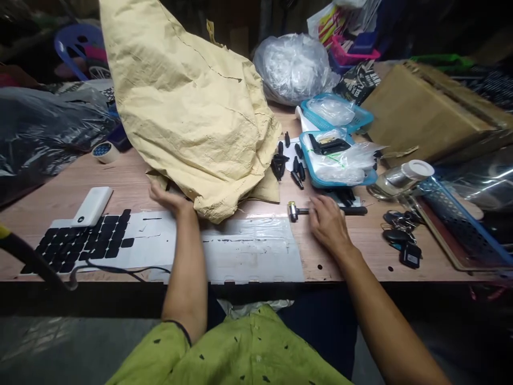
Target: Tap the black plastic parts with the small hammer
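Pale yellow and crinkled, a big bag [192, 112] slumped across the middle of the tabletop [136, 166], a dark seam running down it, hiding whatever lay behind. The left hand [171, 200] was at its lower left edge, the fingertips partly lost in its folds, so I could not tell whether they grasped it. The right hand [331, 223] lay over the black handle of a hammer [294, 212] with a shiny metal head; whether it gripped or merely rested, I could not tell. White lettering on a black packet [358, 83] at the back was too blurred to read, and a smooth white block [93, 207] bore a small dark round mark. Rows of black rounded squares [108, 235] lined a white sheet. Near the hammer stood a blue plastic basket [305, 160] with clear film inside, small black pieces [297, 180] beside it, and farther right keys [404, 235] and a cardboard box [425, 107].
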A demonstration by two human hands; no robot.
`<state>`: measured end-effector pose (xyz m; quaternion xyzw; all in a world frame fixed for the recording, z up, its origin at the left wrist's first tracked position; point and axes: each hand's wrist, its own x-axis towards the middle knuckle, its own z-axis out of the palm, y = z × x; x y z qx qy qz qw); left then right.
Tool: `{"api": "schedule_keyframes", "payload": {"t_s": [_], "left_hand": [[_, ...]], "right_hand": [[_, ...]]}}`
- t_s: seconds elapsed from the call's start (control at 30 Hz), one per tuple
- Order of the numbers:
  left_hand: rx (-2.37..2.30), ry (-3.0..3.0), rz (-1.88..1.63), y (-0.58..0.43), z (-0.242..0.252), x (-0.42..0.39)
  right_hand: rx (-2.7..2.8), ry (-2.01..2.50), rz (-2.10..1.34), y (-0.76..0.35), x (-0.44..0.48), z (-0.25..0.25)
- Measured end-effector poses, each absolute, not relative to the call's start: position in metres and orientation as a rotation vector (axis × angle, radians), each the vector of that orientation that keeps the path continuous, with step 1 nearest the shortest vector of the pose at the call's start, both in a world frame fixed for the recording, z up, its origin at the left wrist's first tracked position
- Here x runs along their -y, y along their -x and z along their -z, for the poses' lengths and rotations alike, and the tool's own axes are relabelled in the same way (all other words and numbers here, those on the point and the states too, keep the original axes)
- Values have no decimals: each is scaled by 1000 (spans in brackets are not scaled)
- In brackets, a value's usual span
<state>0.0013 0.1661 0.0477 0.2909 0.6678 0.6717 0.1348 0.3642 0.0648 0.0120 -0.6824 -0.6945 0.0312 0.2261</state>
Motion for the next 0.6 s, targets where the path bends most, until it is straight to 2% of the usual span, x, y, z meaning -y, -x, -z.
{"api": "schedule_keyframes", "payload": {"t_s": [0.07,0.13,0.27,0.37,0.6], "left_hand": [[-2119,-787,-2167,-29,-50,-133],[-2164,-1210,-2101,-58,-50,-105],[-1902,-2156,-1257,-94,-44,-79],[-1627,-2407,-832,-90,-34,-93],[-1892,-2270,-1022,-39,-19,-153]], "right_hand": [[1952,1928,-15,-375,-50,-4],[1962,1934,31,-377,-44,0],[1965,1940,66,-375,-47,4],[1983,1908,108,-377,-50,9],[1891,1740,221,-382,-56,24]]}}
